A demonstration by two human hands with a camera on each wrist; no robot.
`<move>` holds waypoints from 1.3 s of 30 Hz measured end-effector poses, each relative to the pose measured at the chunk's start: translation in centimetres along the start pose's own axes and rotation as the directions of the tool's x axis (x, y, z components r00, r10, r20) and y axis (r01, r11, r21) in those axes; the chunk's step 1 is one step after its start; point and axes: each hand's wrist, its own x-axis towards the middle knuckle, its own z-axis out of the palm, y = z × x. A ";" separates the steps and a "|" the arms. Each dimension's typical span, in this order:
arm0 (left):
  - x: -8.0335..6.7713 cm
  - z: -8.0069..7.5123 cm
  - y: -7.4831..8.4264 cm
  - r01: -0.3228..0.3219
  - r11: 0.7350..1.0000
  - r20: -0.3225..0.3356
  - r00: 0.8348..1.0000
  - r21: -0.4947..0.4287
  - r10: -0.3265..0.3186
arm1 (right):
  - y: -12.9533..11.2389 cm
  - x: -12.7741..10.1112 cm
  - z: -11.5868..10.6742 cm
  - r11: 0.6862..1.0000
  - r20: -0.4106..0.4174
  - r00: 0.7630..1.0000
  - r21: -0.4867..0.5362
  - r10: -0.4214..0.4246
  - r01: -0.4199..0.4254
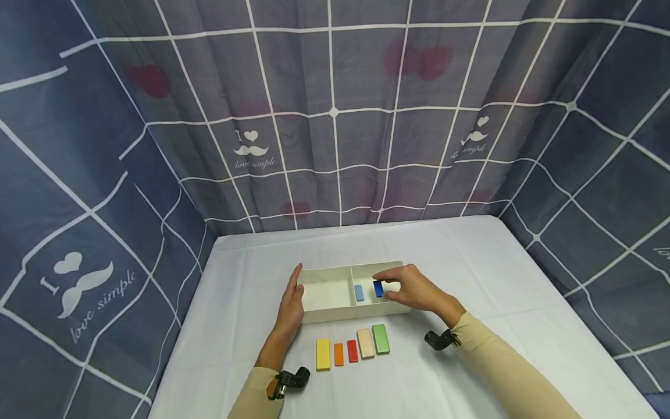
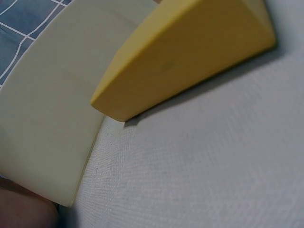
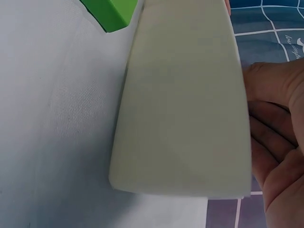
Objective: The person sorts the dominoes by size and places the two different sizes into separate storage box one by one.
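Note:
A long cream box (image 1: pixel 330 315) with a divider stands on the white table. My left hand (image 1: pixel 291 305) rests against its left end with the fingers fairly straight. Over the right compartment, my right hand (image 1: pixel 419 289) pinches a dark blue block (image 1: pixel 378 288) between thumb and index finger. A light blue block (image 1: pixel 359 293) lies in that same compartment, beside the divider. In the right wrist view the right hand's other fingers (image 3: pixel 270 128) show behind the box wall (image 3: pixel 183 104), which hides the fingertips and the block.
In front of the box lie a yellow block (image 1: pixel 323 354), an orange block (image 1: pixel 338 354), a red block (image 1: pixel 352 351), a beige block (image 1: pixel 366 343) and a green block (image 1: pixel 381 338). Checked curtains (image 1: pixel 293 145) surround the table (image 1: pixel 450 244) at the back and sides.

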 end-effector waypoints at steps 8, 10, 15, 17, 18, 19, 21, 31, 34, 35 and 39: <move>0.1 0.0 0.0 0.000 1.000 -0.001 1.000 -0.009 0.000 | 0.2 0.9 0.7 1.000 0.034 0.999 -0.008 -0.006 0.006; 0.1 0.0 0.0 0.001 1.000 0.000 1.000 -0.009 -0.001 | 0.3 1.1 0.9 1.000 0.037 0.999 -0.009 -0.009 0.010; 0.1 0.0 -0.1 0.003 1.000 -0.004 1.000 0.002 -0.003 | 0.6 1.6 1.3 1.000 0.039 0.999 -0.015 -0.025 0.025; 0.1 -0.1 -0.1 0.001 1.000 -0.005 1.000 0.003 -0.001 | 0.6 1.8 1.4 0.999 0.046 0.999 -0.017 -0.028 0.028; 0.1 -0.1 -0.1 0.000 1.000 -0.006 1.000 0.003 0.000 | 0.6 1.9 1.4 0.999 0.049 0.998 -0.021 -0.032 0.033; 0.1 -0.1 -0.1 -0.002 1.000 -0.005 1.000 0.002 0.002 | 0.7 2.0 1.5 0.999 0.053 0.998 -0.024 -0.035 0.036; 0.2 -0.1 -0.1 -0.003 1.000 -0.005 1.000 0.000 0.003 | 0.7 2.1 1.6 0.999 0.060 0.998 -0.026 -0.030 0.031; 0.1 0.0 -0.1 -0.009 1.000 0.001 1.000 -0.003 0.009 | 0.4 3.2 2.0 0.991 0.095 0.996 -0.132 0.000 0.012; 0.1 0.0 0.0 -0.008 1.000 0.004 1.000 -0.005 0.008 | 0.2 3.4 2.1 0.992 0.111 0.994 -0.124 0.021 -0.008; 0.0 0.0 0.0 -0.007 1.000 0.004 1.000 -0.004 0.007 | 0.1 3.5 2.2 0.994 0.117 0.993 -0.111 0.031 -0.018; 0.0 0.0 0.0 -0.007 1.000 0.003 1.000 0.002 0.007 | 0.1 3.9 2.3 0.997 0.139 0.989 -0.067 0.047 -0.038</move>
